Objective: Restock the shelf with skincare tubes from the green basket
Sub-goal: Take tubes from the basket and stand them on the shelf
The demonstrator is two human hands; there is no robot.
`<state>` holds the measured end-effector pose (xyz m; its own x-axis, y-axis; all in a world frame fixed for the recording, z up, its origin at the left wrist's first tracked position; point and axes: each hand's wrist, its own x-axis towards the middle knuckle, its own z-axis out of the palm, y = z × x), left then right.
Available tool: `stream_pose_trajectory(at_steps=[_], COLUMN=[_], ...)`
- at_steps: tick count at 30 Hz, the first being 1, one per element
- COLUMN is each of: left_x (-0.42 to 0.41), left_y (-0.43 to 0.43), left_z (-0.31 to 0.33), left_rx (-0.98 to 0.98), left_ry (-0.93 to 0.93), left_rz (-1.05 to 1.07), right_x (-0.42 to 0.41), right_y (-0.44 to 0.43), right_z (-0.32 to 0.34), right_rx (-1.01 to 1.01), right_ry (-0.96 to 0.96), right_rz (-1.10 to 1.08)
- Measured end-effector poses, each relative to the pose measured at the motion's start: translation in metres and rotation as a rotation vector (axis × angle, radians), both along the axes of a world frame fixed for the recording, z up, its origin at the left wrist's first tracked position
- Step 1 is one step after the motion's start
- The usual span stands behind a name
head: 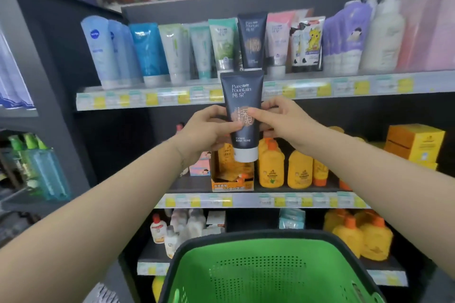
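The green basket [266, 275] is seen nearest, below the arms. Above it a dark skincare tube [242, 96] is pinched at mid-body by the left hand [209, 128] and the right hand [283, 120], cap down and label outward, presumably to be stood like its twin. Yellow bottles [270, 167] are seen behind it. On the upper shelf [172, 98], the matching dark tube [252, 42] is crowded by a green tube [222, 44] and a pink tube [278, 42].

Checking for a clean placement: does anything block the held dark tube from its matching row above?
Nothing visible does. The held tube is just below the matching tube; the green tube and pink tube only flank it.
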<state>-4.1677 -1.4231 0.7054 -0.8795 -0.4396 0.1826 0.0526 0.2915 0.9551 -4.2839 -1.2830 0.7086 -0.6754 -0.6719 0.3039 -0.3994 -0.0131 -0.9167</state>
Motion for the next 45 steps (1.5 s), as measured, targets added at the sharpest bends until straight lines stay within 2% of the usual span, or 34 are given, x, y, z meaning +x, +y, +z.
stream_pose_trajectory(at_steps=[6, 13, 19, 26, 33, 40, 45], left_x=[-0.013, -0.03, -0.047, -0.069, -0.1, -0.132, -0.149], left_y=[0.006, 0.01, 0.014, 0.012, 0.001, -0.022, -0.035], left_z=[0.015, 0.034, 0.051, 0.069, 0.091, 0.108, 0.102], left_rx=[-0.049, 0.016, 0.0, -0.031, 0.062, 0.006, -0.071], left_ry=[0.06, 0.146, 0.314, 0.44, 0.504, 0.518, 0.484], left_rz=[0.034, 0.014, 0.068, 0.157, 0.187, 0.168, 0.208], right_x=[-0.007, -0.016, -0.031, -0.047, -0.066, -0.093, -0.106], right_y=[-0.001, 0.0, -0.007, -0.015, -0.032, -0.055, -0.069], right_z=[0.006, 0.03, 0.057, 0.085, 0.113, 0.124, 0.117], right_rx=[-0.043, -0.116, -0.137, -0.108, -0.181, -0.188, -0.114], right_ry=[0.092, 0.135, 0.146, 0.284, 0.344, 0.382, 0.419], right_rz=[-0.048, -0.1, -0.139, -0.154, -0.245, -0.328, -0.398])
